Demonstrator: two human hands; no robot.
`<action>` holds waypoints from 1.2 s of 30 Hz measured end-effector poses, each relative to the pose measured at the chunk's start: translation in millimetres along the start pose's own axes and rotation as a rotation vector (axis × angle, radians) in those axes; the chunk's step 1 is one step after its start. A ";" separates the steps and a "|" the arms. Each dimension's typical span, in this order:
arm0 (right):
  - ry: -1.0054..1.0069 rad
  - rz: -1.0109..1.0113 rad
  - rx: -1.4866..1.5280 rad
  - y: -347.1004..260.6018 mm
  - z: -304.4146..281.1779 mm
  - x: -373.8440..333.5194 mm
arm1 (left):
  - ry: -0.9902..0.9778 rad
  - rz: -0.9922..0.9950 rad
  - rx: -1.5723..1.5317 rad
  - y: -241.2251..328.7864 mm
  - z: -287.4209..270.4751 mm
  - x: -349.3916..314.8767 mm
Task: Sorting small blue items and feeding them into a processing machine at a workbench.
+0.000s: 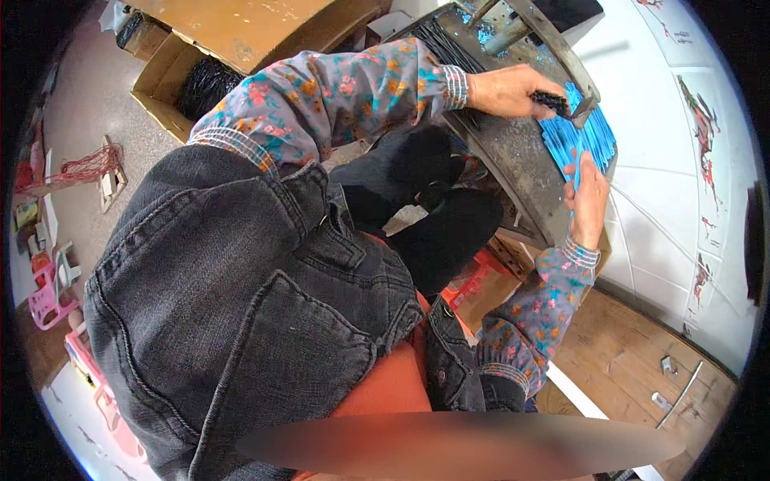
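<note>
My left hand (517, 90) reaches across the worktop (513, 168), its fingers closed around a small bunch of short black pieces (550, 102) whose exact kind I cannot make out. Just past those fingers is the head of a worn metal hand press (588, 104). A pile of thin bright-blue strips (603, 148) lies under and beside it, near the worktop's right edge. My right hand (590, 195) is at the near end of this pile, with a blue strip (578, 164) pinched between thumb and fingers. Its lower fingers are partly hidden.
Long thin black strips (449, 46) lie at the worktop's far left, near scattered blue bits (485, 34). An open cardboard box (156, 92) holds more black strips. A white wall (658, 160) borders the worktop on the right. A red box (473, 280) stands below.
</note>
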State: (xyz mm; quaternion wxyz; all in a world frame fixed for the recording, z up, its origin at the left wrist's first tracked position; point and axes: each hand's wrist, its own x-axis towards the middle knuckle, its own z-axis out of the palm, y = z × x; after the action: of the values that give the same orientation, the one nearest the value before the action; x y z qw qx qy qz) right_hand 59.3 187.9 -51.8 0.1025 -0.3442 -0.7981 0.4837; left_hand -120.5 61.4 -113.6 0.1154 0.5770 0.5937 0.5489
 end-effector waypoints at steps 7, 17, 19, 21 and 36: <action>0.074 -0.195 0.073 21.9 -7.0 -9.6 | 0.118 -0.092 -0.574 -0.4 -9.0 0.5; 0.186 -0.357 0.137 -0.9 26.8 10.0 | 0.252 -0.230 -0.742 0.8 8.9 17.0; 0.179 -0.371 0.160 0.0 33.2 20.8 | 0.287 -0.287 -0.784 -2.5 12.2 20.0; 0.173 -0.383 0.184 2.5 38.2 25.4 | 0.303 -0.292 -0.808 -3.4 13.4 19.9; 0.025 -0.374 -0.078 -9.5 -4.3 19.8 | 0.297 -0.195 -0.600 9.0 -1.7 10.4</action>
State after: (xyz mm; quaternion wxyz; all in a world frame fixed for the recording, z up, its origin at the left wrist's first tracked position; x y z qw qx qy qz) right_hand 42.4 200.9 -44.9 0.1873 -0.1995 -0.8650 0.4206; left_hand -120.1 66.6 -100.7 0.2441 0.3720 0.4684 0.7633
